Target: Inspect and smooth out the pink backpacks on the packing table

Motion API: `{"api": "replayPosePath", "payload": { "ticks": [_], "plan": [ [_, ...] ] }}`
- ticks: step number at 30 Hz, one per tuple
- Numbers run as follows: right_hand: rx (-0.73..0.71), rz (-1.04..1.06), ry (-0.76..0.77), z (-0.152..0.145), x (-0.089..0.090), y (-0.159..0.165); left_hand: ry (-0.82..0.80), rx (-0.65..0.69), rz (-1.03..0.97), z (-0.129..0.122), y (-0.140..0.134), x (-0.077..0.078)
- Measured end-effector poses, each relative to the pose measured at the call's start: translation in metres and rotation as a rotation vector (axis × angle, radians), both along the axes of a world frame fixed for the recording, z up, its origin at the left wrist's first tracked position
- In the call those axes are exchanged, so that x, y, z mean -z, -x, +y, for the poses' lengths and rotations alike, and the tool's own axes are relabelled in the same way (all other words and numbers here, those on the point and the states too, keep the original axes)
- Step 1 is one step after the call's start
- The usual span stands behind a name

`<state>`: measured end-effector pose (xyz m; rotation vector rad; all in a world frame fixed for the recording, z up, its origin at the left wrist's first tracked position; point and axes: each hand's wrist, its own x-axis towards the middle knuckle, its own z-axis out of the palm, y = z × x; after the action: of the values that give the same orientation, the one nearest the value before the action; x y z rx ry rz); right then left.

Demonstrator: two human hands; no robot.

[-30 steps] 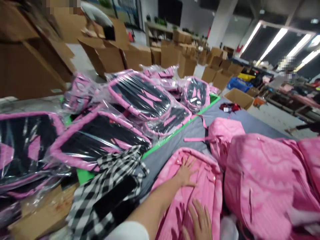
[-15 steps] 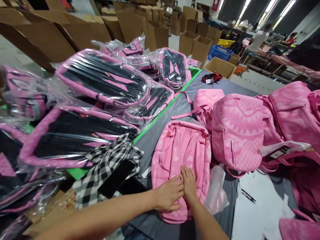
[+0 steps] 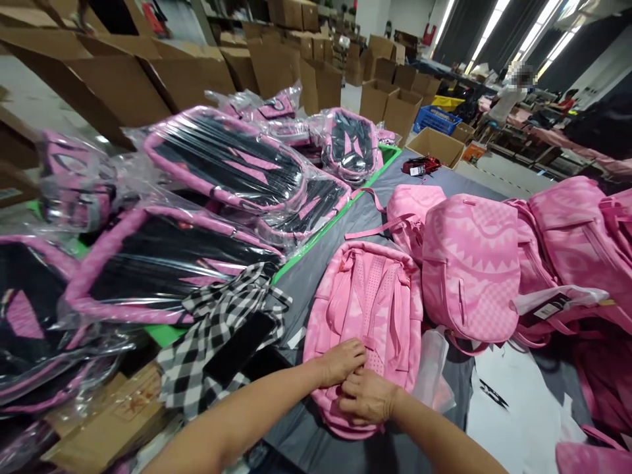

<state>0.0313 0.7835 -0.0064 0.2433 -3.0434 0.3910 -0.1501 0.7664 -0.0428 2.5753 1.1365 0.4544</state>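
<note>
A pink backpack (image 3: 340, 296) lies on the grey-covered table, its padded back panel and shoulder straps facing up. Both my hands are on its lower half, close together. My left hand (image 3: 344, 363) has bent fingers closed on the backpack near the lower middle of the back panel. Just below and to the right, my right hand (image 3: 369, 397) is closed too, its curled fingers gripping the backpack's strap area. The exact bit of fabric between the fingertips is hidden. To the right, a pink backpack with a shark-tooth print (image 3: 469, 263) stands beside it.
Plastic-wrapped pink and black bags (image 3: 227, 158) are piled on the left, behind a green edge (image 3: 340, 220). A checked cloth (image 3: 185, 372) and black phone-like slab (image 3: 239, 347) lie nearer. Clear plastic (image 3: 432, 372) and white paper (image 3: 518, 408) lie right. Cardboard boxes (image 3: 108, 82) stand behind.
My right hand has moved down the backpack and curled its fingers. My left hand has shifted up and bent its fingers, no longer lying flat. The view has shifted slightly.
</note>
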Motion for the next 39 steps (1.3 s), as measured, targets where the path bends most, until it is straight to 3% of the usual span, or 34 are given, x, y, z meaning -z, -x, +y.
{"api": "replayPosePath", "payload": {
  "ticks": [2,4,6,9,11,13,18,20,22,25,28,30,32,36,39],
  "plan": [
    [0.144,-0.024,-0.011,0.01,0.018,0.002,-0.036,-0.169,0.013,0.003,0.007,-0.01],
    [0.339,0.0,-0.031,0.017,0.039,0.002,-0.105,-0.352,0.066,0.007,0.013,-0.01],
    [0.467,0.043,-0.042,0.02,0.06,-0.001,-0.179,-0.439,0.134,0.013,0.013,0.002],
    [0.516,0.059,-0.004,0.019,0.077,-0.003,-0.237,-0.465,0.153,0.021,0.003,0.028],
    [0.516,0.016,0.022,0.019,0.073,-0.001,-0.224,-0.488,0.126,0.025,-0.004,0.04],
    [0.541,-0.03,0.052,0.02,0.056,0.005,-0.162,-0.484,0.112,0.031,-0.009,0.039],
    [0.774,0.144,0.106,0.004,-0.004,0.002,0.008,-0.399,0.076,0.033,0.004,-0.006],
    [0.796,0.248,0.077,-0.021,-0.017,-0.007,-0.064,-0.396,0.011,0.01,0.023,-0.022],
    [0.763,0.315,0.044,-0.052,-0.016,-0.015,-0.204,-0.422,-0.057,-0.032,0.044,-0.028],
    [0.773,0.361,-0.021,-0.092,0.011,-0.015,-0.327,-0.394,-0.056,-0.102,0.067,-0.015],
    [0.837,0.333,-0.132,-0.106,0.045,-0.004,-0.306,-0.313,0.027,-0.132,0.069,0.007],
    [0.873,0.248,-0.148,-0.102,0.057,0.006,-0.212,-0.287,0.018,-0.122,0.064,0.015],
    [0.938,0.09,-0.032,-0.09,0.056,0.014,-0.034,-0.212,0.007,-0.094,0.06,0.015],
    [1.082,-0.187,0.358,-0.066,0.025,0.023,0.192,-0.008,0.036,-0.032,0.062,0.004],
    [1.085,-0.214,0.447,-0.067,0.003,0.025,0.251,0.126,0.044,-0.008,0.063,-0.006]
  ]
}}
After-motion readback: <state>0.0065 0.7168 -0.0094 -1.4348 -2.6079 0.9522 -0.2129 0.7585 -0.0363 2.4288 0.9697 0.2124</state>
